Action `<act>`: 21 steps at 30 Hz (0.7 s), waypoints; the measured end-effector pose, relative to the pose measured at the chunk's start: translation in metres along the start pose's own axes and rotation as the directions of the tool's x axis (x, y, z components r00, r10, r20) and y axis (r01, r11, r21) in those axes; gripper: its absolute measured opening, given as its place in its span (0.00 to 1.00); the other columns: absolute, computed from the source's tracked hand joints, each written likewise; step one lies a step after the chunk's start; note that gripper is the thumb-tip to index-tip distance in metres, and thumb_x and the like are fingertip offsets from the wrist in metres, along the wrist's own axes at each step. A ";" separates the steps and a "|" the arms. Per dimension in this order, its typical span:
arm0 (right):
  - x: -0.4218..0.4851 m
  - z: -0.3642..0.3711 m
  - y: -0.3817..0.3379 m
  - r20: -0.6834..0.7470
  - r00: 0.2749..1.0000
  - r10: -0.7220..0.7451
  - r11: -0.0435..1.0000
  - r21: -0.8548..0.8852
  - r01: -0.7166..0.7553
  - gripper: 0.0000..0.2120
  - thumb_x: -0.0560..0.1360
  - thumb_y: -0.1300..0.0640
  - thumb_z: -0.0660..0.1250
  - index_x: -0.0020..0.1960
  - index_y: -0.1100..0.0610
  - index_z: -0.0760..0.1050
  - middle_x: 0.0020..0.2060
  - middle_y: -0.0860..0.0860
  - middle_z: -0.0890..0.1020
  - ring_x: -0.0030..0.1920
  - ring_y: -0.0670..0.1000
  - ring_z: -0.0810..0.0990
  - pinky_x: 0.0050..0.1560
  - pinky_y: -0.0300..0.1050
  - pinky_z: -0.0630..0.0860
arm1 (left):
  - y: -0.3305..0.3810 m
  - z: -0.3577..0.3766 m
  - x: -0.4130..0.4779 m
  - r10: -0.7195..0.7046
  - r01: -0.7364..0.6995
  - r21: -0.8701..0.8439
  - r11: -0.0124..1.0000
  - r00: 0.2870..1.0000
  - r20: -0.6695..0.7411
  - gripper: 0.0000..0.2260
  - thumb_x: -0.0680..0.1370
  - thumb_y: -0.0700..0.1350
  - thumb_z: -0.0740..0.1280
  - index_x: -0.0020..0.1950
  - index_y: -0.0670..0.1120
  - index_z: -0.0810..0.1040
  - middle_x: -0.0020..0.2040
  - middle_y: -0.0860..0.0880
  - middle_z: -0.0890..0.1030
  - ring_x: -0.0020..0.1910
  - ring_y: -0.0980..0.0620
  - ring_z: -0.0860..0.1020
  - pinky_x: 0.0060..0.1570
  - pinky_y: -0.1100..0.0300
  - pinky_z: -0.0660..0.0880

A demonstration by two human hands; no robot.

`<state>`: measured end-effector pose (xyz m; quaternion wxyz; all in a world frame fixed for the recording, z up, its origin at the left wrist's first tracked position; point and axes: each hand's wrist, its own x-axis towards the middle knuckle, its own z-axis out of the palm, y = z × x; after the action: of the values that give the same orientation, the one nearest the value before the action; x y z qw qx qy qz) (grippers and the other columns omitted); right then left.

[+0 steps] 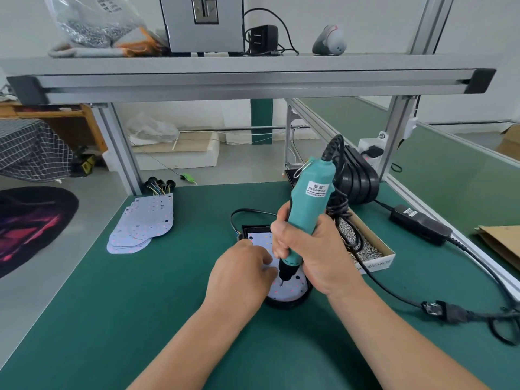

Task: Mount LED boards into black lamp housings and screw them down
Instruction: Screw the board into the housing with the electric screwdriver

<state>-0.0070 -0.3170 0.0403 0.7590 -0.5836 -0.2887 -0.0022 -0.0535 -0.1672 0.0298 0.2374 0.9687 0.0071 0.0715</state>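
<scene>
A white LED board (289,291) lies inside a black lamp housing (287,304) on the green table. My right hand (309,249) grips a teal electric screwdriver (309,198), held nearly upright with its bit tip touching the board. My left hand (242,274) rests on the board's left side, fingers spread over it beside the bit. Most of the board is hidden under both hands.
A fanned pile of spare LED boards (140,223) lies at the left. An open box of screws (363,243) stands right of the housing, behind it stacked black housings (357,178). A power brick (419,223) and cables run along the right edge. A shelf (247,80) hangs overhead.
</scene>
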 end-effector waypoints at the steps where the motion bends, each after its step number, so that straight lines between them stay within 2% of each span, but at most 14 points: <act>1: -0.001 -0.002 0.000 0.003 1.000 -0.001 1.000 0.007 0.001 0.06 0.79 0.59 0.73 0.47 0.54 0.77 0.31 0.53 0.76 0.31 0.55 0.74 0.39 0.51 0.76 | 0.000 0.000 0.000 0.004 -0.004 0.001 1.000 1.000 -0.001 0.08 0.78 0.49 0.68 0.49 0.46 0.83 0.49 0.50 0.76 0.46 0.45 0.79 0.47 0.47 0.79; 4: -0.004 -0.005 -0.001 -0.028 0.999 -0.027 0.996 0.082 0.029 0.05 0.78 0.60 0.73 0.52 0.55 0.79 0.31 0.53 0.76 0.32 0.56 0.75 0.41 0.53 0.75 | -0.002 0.000 0.001 0.010 -0.010 -0.010 1.000 1.000 -0.009 0.08 0.79 0.52 0.68 0.52 0.50 0.84 0.50 0.53 0.76 0.48 0.48 0.79 0.44 0.53 0.77; 8: 0.000 -0.010 -0.014 -0.143 0.988 -0.064 0.942 0.319 0.107 0.10 0.77 0.56 0.76 0.53 0.55 0.77 0.33 0.51 0.72 0.33 0.52 0.72 0.40 0.48 0.74 | -0.005 0.001 0.002 0.005 -0.004 -0.031 1.000 1.000 0.008 0.07 0.79 0.53 0.69 0.55 0.57 0.82 0.48 0.58 0.76 0.45 0.54 0.77 0.37 0.61 0.66; 9: 0.002 -0.014 -0.017 -0.179 0.981 -0.071 0.923 0.360 0.133 0.12 0.77 0.55 0.77 0.54 0.56 0.76 0.34 0.51 0.71 0.33 0.51 0.72 0.41 0.47 0.75 | -0.007 0.001 0.003 -0.005 0.007 -0.078 0.997 1.000 0.020 0.06 0.79 0.51 0.68 0.55 0.57 0.80 0.46 0.59 0.77 0.42 0.55 0.78 0.35 0.61 0.67; 11: 0.004 -0.022 -0.022 -0.283 0.957 -0.059 0.897 0.406 0.175 0.10 0.78 0.55 0.75 0.53 0.55 0.75 0.34 0.49 0.71 0.33 0.49 0.72 0.41 0.45 0.75 | -0.011 0.000 0.005 -0.055 0.070 -0.298 0.952 0.997 0.058 0.06 0.80 0.48 0.66 0.55 0.57 0.79 0.37 0.58 0.79 0.35 0.59 0.77 0.32 0.62 0.68; 13: 0.006 -0.031 -0.022 -0.407 0.913 0.004 0.871 0.450 0.197 0.05 0.80 0.57 0.72 0.51 0.54 0.75 0.34 0.49 0.71 0.33 0.48 0.71 0.40 0.44 0.75 | -0.012 -0.006 0.011 -0.159 0.193 -0.595 0.780 0.981 0.110 0.10 0.82 0.44 0.61 0.57 0.55 0.79 0.35 0.58 0.78 0.31 0.60 0.74 0.32 0.64 0.69; 15: 0.007 -0.038 -0.020 -0.498 0.862 0.093 0.823 0.525 0.215 0.05 0.80 0.58 0.71 0.49 0.54 0.75 0.34 0.48 0.71 0.33 0.48 0.71 0.39 0.43 0.75 | -0.014 -0.014 0.015 -0.238 0.272 -0.785 0.556 0.957 0.164 0.15 0.81 0.38 0.57 0.59 0.50 0.81 0.34 0.57 0.75 0.30 0.55 0.68 0.34 0.60 0.66; 18: 0.008 -0.044 -0.015 -0.573 0.806 0.151 0.813 0.536 0.228 0.07 0.80 0.59 0.71 0.47 0.54 0.73 0.34 0.49 0.71 0.33 0.48 0.72 0.39 0.43 0.76 | -0.013 -0.025 0.016 -0.213 0.274 -0.911 0.307 0.953 0.215 0.16 0.81 0.33 0.54 0.62 0.41 0.78 0.36 0.50 0.78 0.30 0.53 0.66 0.31 0.59 0.63; 21: 0.008 -0.045 -0.013 -0.578 0.801 0.156 0.817 0.531 0.225 0.08 0.79 0.58 0.72 0.48 0.54 0.73 0.34 0.49 0.72 0.33 0.48 0.72 0.40 0.44 0.76 | -0.007 -0.029 0.011 -0.144 0.291 -0.948 0.130 0.951 0.273 0.12 0.82 0.32 0.55 0.61 0.39 0.73 0.40 0.43 0.79 0.31 0.51 0.65 0.29 0.60 0.64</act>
<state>0.0149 -0.3588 0.0486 0.9498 -0.2898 -0.0325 -0.1132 -0.0463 -0.1469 0.0529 0.8121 0.5763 0.0861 -0.0318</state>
